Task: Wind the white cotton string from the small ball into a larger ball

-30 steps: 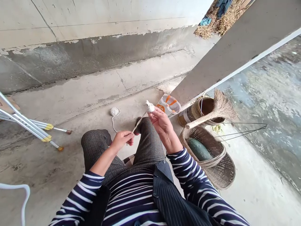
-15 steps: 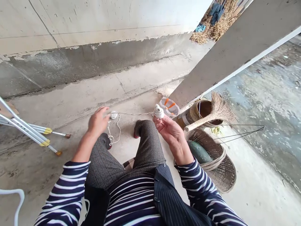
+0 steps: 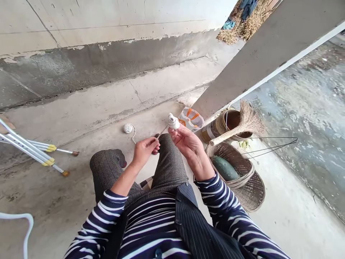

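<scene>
In the head view, the right hand [image 3: 190,142] is gripping a white wound bundle [image 3: 173,122]; the left hand [image 3: 145,149] is pinching its cord [image 3: 162,132]. A ball [image 3: 128,128] is lying on the floor [image 3: 102,138] toward the wall edge. Near the outer edge, a wicker basket [image 3: 239,158] is holding a melon [image 3: 224,168] and a broom [image 3: 248,124] is resting across a bucket [image 3: 211,133].

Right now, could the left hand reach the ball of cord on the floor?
Probably yes, perhaps by leaning: nothing visible blocks the left hand from the ball of cord, though that hand pinches a strand.
</scene>
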`<state>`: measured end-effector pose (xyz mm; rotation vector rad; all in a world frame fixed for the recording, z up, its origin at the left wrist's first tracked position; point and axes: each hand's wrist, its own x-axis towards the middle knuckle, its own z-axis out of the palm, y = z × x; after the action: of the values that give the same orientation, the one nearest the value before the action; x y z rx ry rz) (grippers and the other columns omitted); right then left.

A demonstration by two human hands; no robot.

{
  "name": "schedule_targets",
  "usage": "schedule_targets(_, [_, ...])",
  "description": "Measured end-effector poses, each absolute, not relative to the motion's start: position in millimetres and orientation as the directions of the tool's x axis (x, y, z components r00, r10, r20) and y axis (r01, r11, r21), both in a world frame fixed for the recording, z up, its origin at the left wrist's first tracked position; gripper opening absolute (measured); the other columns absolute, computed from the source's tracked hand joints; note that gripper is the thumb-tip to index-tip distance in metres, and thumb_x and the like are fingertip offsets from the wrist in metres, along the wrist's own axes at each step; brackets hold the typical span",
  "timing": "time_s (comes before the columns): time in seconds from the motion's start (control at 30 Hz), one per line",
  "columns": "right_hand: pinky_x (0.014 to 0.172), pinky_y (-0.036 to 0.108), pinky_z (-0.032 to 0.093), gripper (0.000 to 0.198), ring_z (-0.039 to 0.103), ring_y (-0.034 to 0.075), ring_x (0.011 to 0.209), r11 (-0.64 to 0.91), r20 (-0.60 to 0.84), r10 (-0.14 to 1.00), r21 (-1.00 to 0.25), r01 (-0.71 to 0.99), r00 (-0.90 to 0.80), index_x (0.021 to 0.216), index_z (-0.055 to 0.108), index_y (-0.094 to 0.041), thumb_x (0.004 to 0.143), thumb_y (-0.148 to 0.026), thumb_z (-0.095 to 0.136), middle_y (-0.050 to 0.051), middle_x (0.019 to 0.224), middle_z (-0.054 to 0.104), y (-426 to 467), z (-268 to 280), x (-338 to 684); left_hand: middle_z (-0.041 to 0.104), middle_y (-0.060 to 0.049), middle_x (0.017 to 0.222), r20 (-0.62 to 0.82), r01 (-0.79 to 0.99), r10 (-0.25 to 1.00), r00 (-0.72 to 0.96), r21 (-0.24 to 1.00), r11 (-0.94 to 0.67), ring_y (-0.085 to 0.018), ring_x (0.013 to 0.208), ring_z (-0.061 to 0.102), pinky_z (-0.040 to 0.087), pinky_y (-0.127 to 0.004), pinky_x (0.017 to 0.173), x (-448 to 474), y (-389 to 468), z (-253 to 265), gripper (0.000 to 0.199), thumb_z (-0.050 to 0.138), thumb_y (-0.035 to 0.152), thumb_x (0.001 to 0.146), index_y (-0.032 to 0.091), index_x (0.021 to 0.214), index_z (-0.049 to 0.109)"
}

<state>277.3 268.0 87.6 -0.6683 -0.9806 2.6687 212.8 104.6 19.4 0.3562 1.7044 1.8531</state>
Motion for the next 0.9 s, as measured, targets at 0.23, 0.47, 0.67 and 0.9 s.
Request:
schedule_targets(0.23, [0.058,0.016,0.057,0.022,0.061,0.010,0.067,-0.769,-0.392,0.320,-0.639,0.005,-0.863,0.093,0.072,-0.019,0.075,-0.007,0.076,0.001,0.083,0.071,276,72,284,0.072,-0.007,0.072,-0.236,-0.332,0.713,-0.660,0.943,0.005,-0.015,0.060,0.064,0.054,-0.027,0.059,174,56,38,0.032,0.080,0.044,0.080,0.013,0.082,0.072])
schedule_targets(0.47, [0.056,0.015,0.055,0.021,0.060,0.009,0.066,-0.777,-0.350,0.175,-0.623,0.090,-0.920,0.088,0.073,-0.018,0.070,-0.009,0.079,0.001,0.080,0.071,257,80,278,0.073,-0.011,0.111,-0.101,-0.125,0.551,-0.828,0.992,-0.005,-0.028,0.104,0.068,0.062,-0.030,0.067,171,78,30,0.040,0.079,0.050,0.077,0.014,0.094,0.075])
schedule_targets(0.67, [0.059,0.017,0.057,0.022,0.061,0.010,0.065,-0.806,-0.421,0.229,-0.587,0.071,-0.878,0.092,0.073,-0.019,0.074,-0.007,0.075,-0.001,0.079,0.071,243,72,270,0.075,-0.009,0.110,-0.128,-0.286,0.600,-0.789,0.942,-0.175,-0.024,0.098,0.072,0.062,-0.034,0.079,225,89,36,0.037,0.077,0.043,0.083,0.017,0.109,0.073])
schedule_targets(0.9, [0.062,0.014,0.057,0.020,0.063,0.009,0.068,-0.814,-0.411,0.174,-0.572,0.104,-0.895,0.093,0.073,-0.017,0.075,-0.010,0.078,0.000,0.081,0.072,227,63,271,0.076,-0.006,0.104,-0.245,-0.411,0.510,-0.824,0.879,-0.241,-0.020,0.090,0.071,0.060,-0.031,0.073,233,95,25,0.039,0.086,0.042,0.074,0.018,0.102,0.075])
